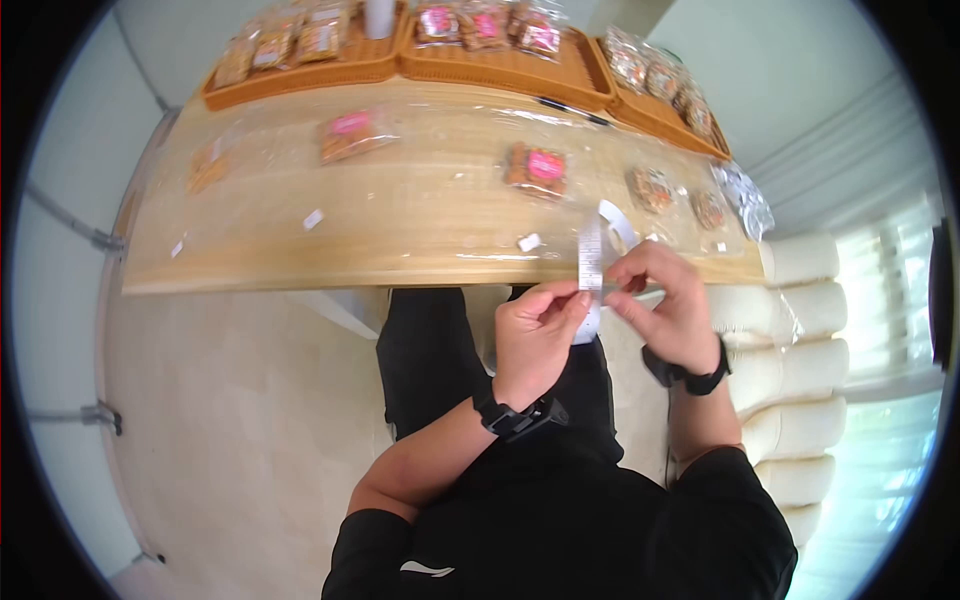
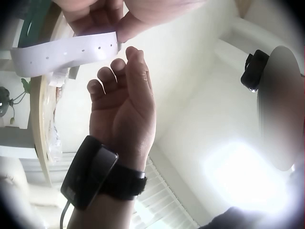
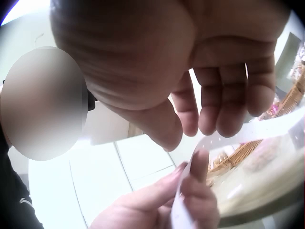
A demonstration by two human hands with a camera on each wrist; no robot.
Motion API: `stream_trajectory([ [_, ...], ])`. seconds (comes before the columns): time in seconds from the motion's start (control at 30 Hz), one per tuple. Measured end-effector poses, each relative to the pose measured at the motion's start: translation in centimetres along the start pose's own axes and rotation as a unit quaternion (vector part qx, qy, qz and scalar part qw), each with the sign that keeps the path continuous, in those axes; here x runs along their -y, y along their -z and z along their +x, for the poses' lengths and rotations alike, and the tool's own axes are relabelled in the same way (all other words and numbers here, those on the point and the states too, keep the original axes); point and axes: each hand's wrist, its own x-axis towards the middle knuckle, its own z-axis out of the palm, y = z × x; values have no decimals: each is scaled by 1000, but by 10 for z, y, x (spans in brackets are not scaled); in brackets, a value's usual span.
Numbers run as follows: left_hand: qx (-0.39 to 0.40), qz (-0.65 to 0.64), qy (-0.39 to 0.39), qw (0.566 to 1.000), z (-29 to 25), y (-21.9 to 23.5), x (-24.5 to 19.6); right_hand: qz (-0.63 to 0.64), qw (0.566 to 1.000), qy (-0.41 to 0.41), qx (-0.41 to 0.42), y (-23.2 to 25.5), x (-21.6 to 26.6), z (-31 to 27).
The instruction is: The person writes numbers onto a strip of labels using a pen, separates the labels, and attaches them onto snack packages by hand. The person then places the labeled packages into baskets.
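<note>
My left hand [image 1: 532, 335] pinches a strip of white labels [image 1: 590, 258] between thumb and fingers, just off the table's front edge. Its upper end curls over in a loop above the tabletop, and its lower end hangs over my lap. A row of small dark marks runs along the strip [image 2: 71, 51] in the left wrist view. Close to its right side is my right hand [image 1: 678, 308], thumb and index finger apart. In the right wrist view the fingers of the right hand [image 3: 190, 62] are loosely bent, fingertips near the strip.
Clear bags of snacks, including one with a pink label [image 1: 540, 172], lie on the wooden table [image 1: 400, 230]. Behind them stand orange-brown trays [image 1: 585, 90] with more bags. A black pen [image 1: 572, 110] and small white paper pieces [image 1: 529, 242] lie on the table. White cushioned rolls [image 1: 800, 350] are at right.
</note>
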Motion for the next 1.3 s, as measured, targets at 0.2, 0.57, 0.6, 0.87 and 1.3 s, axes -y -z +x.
stream_trajectory([
  [0.2,37,29,11,999,-5,-30,13,46,991,-9,-126,-3,-31,-43],
  [0.57,50,-22,136,989,4,-49,35,-19,978,43,-204,1,-70,-72],
  [0.6,49,-73,139,986,3,-53,32,-35,974,56,-216,2,-72,-74],
  [0.87,74,-111,162,978,16,-61,35,-111,944,148,-272,8,-88,-77],
  [1.3,0,-42,130,991,24,-76,37,4,978,-20,-208,78,-122,-87],
])
